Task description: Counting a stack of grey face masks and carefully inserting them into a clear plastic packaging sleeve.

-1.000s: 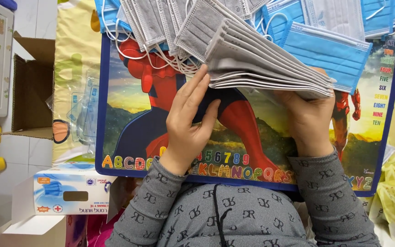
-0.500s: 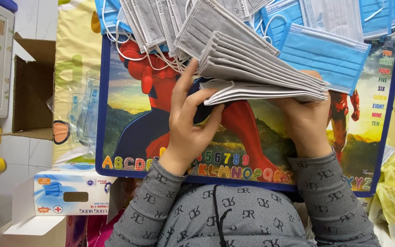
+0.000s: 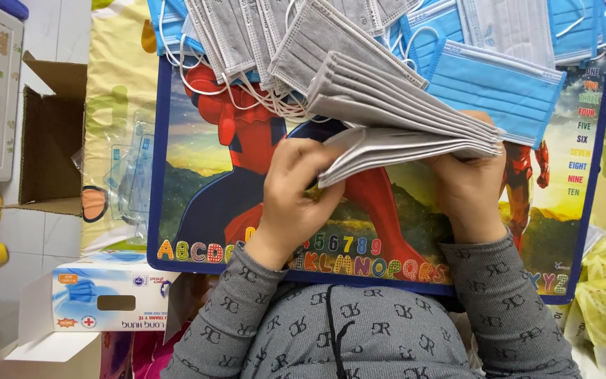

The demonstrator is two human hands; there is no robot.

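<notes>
While seen from above, nearest: grey patterned sleeves (image 3: 261,309), white mask box (image 3: 106,298) at lower left. Further, left hand (image 3: 296,193) with fingers curled on lower layers of grey mask stack (image 3: 401,112); right hand (image 3: 468,193) gripping stack's right end. Under them, colourful alphabet board (image 3: 191,203). Farthest, loose grey masks (image 3: 240,35) and blue masks (image 3: 496,84).

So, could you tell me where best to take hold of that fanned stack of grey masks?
Grip the stack of grey masks at its right end, coming from the right, as the right hand does: the layers are pinched together there, while the left ends fan loose by the left hand.
</notes>
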